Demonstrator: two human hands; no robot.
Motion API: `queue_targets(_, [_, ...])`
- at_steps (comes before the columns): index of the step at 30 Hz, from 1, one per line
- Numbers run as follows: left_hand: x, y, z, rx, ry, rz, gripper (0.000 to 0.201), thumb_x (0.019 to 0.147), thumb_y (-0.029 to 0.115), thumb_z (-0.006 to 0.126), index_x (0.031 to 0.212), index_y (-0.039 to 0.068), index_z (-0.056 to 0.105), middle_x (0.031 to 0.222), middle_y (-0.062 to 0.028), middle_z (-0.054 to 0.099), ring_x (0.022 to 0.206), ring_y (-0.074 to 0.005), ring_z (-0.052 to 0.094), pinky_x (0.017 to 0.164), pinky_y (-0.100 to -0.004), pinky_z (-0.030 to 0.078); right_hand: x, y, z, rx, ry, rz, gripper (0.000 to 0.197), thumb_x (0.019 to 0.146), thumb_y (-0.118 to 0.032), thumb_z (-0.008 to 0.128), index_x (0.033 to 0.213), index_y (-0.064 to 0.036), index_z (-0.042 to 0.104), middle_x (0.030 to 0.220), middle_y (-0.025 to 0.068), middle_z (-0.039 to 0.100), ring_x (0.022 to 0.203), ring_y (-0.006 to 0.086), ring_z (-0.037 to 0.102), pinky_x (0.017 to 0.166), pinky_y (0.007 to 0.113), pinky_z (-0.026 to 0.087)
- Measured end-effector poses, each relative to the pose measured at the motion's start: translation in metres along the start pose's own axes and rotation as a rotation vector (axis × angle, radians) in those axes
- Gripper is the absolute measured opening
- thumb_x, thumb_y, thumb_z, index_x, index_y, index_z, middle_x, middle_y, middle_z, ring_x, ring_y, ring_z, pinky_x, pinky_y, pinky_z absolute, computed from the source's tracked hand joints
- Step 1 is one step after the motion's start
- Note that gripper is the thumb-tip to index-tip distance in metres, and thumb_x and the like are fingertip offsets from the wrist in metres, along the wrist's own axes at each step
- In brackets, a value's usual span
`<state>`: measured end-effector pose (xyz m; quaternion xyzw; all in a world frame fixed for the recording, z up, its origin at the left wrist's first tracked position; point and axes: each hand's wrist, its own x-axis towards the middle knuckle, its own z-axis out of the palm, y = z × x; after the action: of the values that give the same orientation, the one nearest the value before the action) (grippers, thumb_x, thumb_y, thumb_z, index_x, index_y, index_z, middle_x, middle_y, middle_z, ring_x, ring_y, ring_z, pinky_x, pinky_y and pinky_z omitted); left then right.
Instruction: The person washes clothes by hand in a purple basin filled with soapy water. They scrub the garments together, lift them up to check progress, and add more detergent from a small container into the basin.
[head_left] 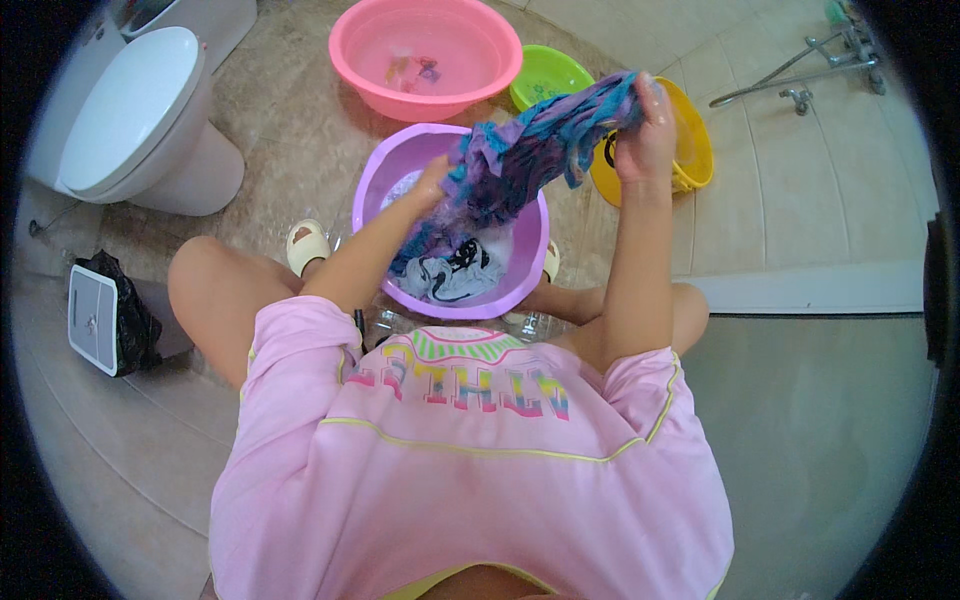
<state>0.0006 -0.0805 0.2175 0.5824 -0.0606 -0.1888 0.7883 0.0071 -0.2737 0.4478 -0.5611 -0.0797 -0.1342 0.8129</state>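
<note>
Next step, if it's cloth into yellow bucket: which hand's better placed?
Probably the right hand: in view it overlaps the yellow bucket, gripping the blue-purple cloth; the left hand grips it over the purple basin.

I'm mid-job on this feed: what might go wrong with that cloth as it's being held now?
The purple-blue cloth stretches past the purple basin's rim toward the right hand, so it might drip onto the floor.
Its lower end lies beside the pale garment in the basin; lifting could drag that along.
The right hand is close to the yellow bucket and might knock it.
</note>
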Motion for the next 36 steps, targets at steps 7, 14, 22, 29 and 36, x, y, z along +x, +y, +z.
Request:
queue_targets(7, [-0.002,-0.043,-0.065,-0.165,0.592,-0.24,0.035,0.081,0.024,0.043,0.107,0.002,0.052,0.095,-0.0084,0.058,0.083,-0.0221,0.054,0.071,-0.0333,0.043,-0.061,0.126,-0.065,-0.142,0.132,0.338,0.017,0.08,-0.021,0.058,0.084,-0.0066,0.049,0.076,0.0015,0.054,0.069,0.0107,0.051,0.063,0.025,0.041])
queue_targets(14, [-0.018,-0.116,-0.121,0.325,0.614,-0.508,0.056,0.074,0.026,0.054,0.122,0.003,0.039,0.12,-0.0225,0.042,0.109,-0.032,0.044,0.091,-0.0388,0.035,-0.124,0.243,-0.11,-1.169,-0.272,0.553,0.048,0.073,-0.025,0.063,0.116,-0.0083,0.047,0.111,0.0147,0.052,0.1,0.0277,0.051,0.082,0.035,0.042])
queue_targets(22, [-0.055,-0.116,-0.047,1.663,-0.236,-0.301,0.071,0.073,0.052,0.053,0.132,0.023,0.027,0.142,-0.0135,0.004,0.128,-0.0399,0.006,0.097,-0.0579,0.017,-0.17,0.259,-0.111,-1.452,-0.773,0.573,0.049,0.07,-0.021,0.06,0.117,-0.014,0.048,0.129,0.0226,0.033,0.109,0.0342,0.045,0.089,0.041,0.039])
queue_targets(29, [-0.025,-0.122,-0.08,1.483,-0.294,-0.479,0.064,0.073,0.05,0.054,0.129,0.024,0.035,0.14,-0.0143,0.013,0.127,-0.0385,0.011,0.098,-0.0576,0.017,-0.139,0.239,-0.111,-1.234,-0.478,0.532,0.048,0.07,-0.018,0.056,0.117,-0.01,0.047,0.12,0.0195,0.042,0.108,0.0343,0.044,0.081,0.046,0.04])
queue_targets(36, [-0.028,-0.078,-0.045,1.593,0.033,-0.203,0.061,0.068,0.032,0.064,0.124,0.021,0.041,0.136,-0.015,0.023,0.125,-0.0363,0.021,0.098,-0.057,0.019,-0.184,0.24,-0.2,-0.895,0.277,0.688,0.047,0.073,-0.017,0.06,0.111,0.0051,0.044,0.101,0.0205,0.054,0.09,0.0336,0.054,0.079,0.038,0.043])
